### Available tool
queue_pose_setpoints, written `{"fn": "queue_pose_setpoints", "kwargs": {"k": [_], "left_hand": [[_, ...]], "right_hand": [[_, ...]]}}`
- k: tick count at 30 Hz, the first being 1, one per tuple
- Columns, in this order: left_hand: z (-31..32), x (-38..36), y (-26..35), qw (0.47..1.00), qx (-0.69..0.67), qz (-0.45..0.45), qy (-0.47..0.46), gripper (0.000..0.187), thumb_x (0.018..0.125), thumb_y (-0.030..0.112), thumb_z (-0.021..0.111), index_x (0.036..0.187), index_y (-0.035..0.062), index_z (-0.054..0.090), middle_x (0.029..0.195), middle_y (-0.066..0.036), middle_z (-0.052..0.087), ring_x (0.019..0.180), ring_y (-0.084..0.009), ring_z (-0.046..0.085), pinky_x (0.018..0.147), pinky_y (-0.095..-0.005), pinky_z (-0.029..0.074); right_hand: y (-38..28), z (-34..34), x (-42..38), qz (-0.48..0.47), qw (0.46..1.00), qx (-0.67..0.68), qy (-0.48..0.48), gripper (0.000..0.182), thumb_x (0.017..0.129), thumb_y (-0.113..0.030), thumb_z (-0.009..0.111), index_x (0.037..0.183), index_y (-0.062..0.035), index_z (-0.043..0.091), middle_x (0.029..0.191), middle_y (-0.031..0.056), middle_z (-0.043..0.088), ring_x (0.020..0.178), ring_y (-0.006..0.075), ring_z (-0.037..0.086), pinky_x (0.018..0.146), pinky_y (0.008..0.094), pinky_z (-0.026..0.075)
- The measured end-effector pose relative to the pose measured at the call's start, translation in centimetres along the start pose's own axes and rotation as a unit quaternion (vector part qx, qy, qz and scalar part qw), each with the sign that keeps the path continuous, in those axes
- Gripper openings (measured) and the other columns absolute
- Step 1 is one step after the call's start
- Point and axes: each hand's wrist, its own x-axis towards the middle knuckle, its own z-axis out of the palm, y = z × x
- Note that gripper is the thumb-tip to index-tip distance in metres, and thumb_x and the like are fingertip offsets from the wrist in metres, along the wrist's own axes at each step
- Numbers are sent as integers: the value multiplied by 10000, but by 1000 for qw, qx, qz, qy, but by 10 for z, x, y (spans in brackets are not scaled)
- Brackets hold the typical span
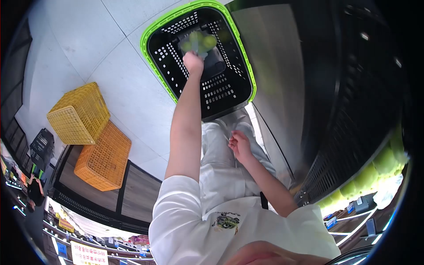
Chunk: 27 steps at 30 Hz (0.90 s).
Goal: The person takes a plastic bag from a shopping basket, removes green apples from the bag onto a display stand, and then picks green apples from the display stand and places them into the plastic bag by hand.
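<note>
Left hand (193, 63) gripping bag of green fruit (203, 43) inside black basket (164, 37), toward far rim. Risk: bruising, if grip slips and fruit drops. Right hand (240, 144): fingers curled; cannot tell whether pinching anything.

White short-sleeved shirt (278, 227), small greenish print (227, 221) with lettering (227, 216), whitish trousers (221, 170)

There are two hands, one bare left hand (193, 62) and one bare right hand (240, 145). One green-rimmed black plastic basket (240, 88), one clear bag (197, 44) of round green fruit (209, 42), too blurred to count, and two latticed plastic crates, one yellow (81, 115), one orange (104, 157), also show.
</note>
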Motion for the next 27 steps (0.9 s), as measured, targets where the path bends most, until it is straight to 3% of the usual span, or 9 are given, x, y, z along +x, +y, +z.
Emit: {"fn": "queue_pose_setpoints", "kwargs": {"k": [6,9,11,12,14,18,20,21,27], "left_hand": [[-102,-150,31,982,9,186,15,193,939,150,625,856,2,716,881,-277,694,857,-459,691,752,-514,547],[-178,-261,42,977,-74,197,31,145,947,136,633,935,22,721,857,-248,696,788,-442,688,683,-501,537],[-226,-326,61,964,-87,247,51,121,946,116,644,959,20,715,833,-219,701,739,-415,686,648,-470,536],[-256,-355,70,956,-75,277,54,104,943,100,651,959,17,712,820,-201,704,716,-397,686,630,-452,535],[-310,-410,98,947,-85,309,28,70,932,66,666,966,19,704,813,-172,707,664,-354,671,594,-416,519],[-388,-501,148,865,-79,487,-92,45,924,34,670,961,11,678,794,-153,684,612,-315,634,566,-401,496],[-419,-537,170,769,-82,588,-236,45,910,23,671,953,17,656,780,-146,662,580,-297,598,542,-387,470],[-433,-560,188,755,-72,601,-251,45,910,23,671,953,17,656,780,-146,662,580,-297,598,542,-387,470],[-426,-674,244,478,-99,779,-393,183,662,2,749,814,14,648,650,-50,553,543,-213,515,504,-321,393]], "right_hand": [[-23,24,-41,-54,993,-29,-97,292,963,-105,666,1237,-106,564,967,42,610,787,147,606,703,301,524],[-33,42,-88,-316,922,-219,-49,653,820,-93,791,1401,-121,493,1241,117,561,992,237,601,851,368,531],[-72,61,-171,-574,623,-530,-33,991,704,-105,859,1557,-137,357,1514,177,364,1282,355,473,1063,476,438],[-79,64,-203,-517,663,-536,-75,1112,677,-151,884,1614,-156,283,1607,193,252,1445,419,300,1173,534,303],[-87,64,-251,-602,597,-522,-97,1134,673,-226,910,1617,-182,282,1612,195,255,1469,424,287,1167,565,292],[-105,56,-350,-692,556,-451,-95,1052,681,-301,914,1570,-175,365,1612,205,263,1464,420,301,1155,592,284],[-110,41,-387,-821,431,-334,-170,910,705,-306,895,1481,-138,450,1597,213,286,1443,403,340,1136,584,296],[-110,32,-406,-828,435,-321,-148,910,705,-306,895,1481,-138,450,1597,213,286,1443,403,340,1136,584,296],[-95,-42,-453,-934,296,-160,-122,289,866,-216,729,1071,-38,631,1133,141,595,992,324,592,830,433,467]]}}
